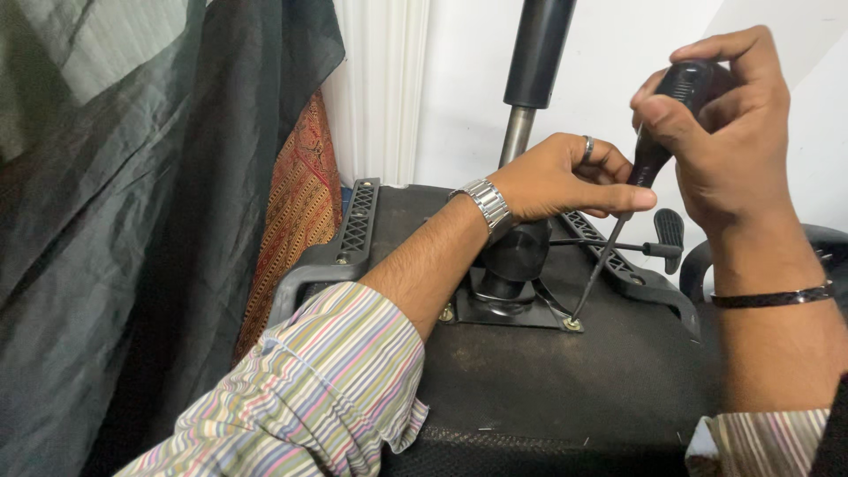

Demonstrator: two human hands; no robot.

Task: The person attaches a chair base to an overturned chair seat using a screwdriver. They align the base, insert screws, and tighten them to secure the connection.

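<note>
An office chair lies upturned, its dark seat underside (565, 371) facing me. A black metal mechanism plate (512, 309) is bolted to it, and the gas cylinder (530, 79) rises from it. My right hand (724, 132) grips the black handle of a screwdriver (658, 146). Its thin shaft slants down to a screw (572, 324) at the plate's right corner. My left hand (565, 181), with a ring and a metal watch, rests on the mechanism's top and its fingers touch the screwdriver shaft.
Black plastic armrest brackets (353, 230) run along both sides of the seat. A black lever (667, 243) juts out to the right. Dark cloth (132, 221) and an orange patterned fabric (300, 203) hang at the left. A white wall stands behind.
</note>
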